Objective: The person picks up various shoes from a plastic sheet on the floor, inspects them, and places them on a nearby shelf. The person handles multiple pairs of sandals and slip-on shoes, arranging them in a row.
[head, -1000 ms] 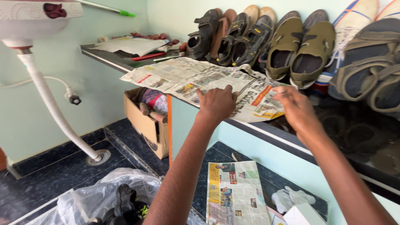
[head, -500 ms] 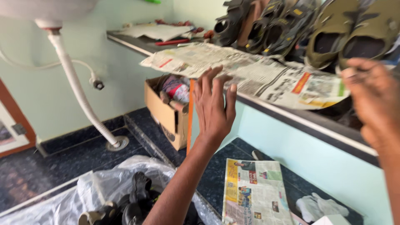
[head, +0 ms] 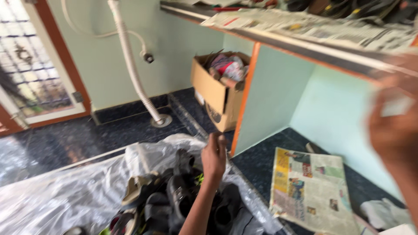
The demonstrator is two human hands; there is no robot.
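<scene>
Fingers of left hand [head: 214,156] loosely curled, not clamped on anything; it hangs just above the shoes [head: 183,196], fingertips pointing up and away. Can't tell if it touches the top shoe. Shoes are dark, piled on a clear plastic sheet [head: 65,191] spread over the dark floor [head: 87,135], low centre of view.

Right hand [head: 394,130] is raised near the lens at right edge, heavily blurred; grip can't be made out, nothing clearly in it.

Around: newspaper [head: 311,189] flat on the floor just right of the pile, under the shelf [head: 313,50]. More newsprint lies on top of the shelf. Cardboard box [head: 220,93] beside the orange divider [head: 244,95]. White drain hose [head: 135,65] runs down the wall to the floor.
</scene>
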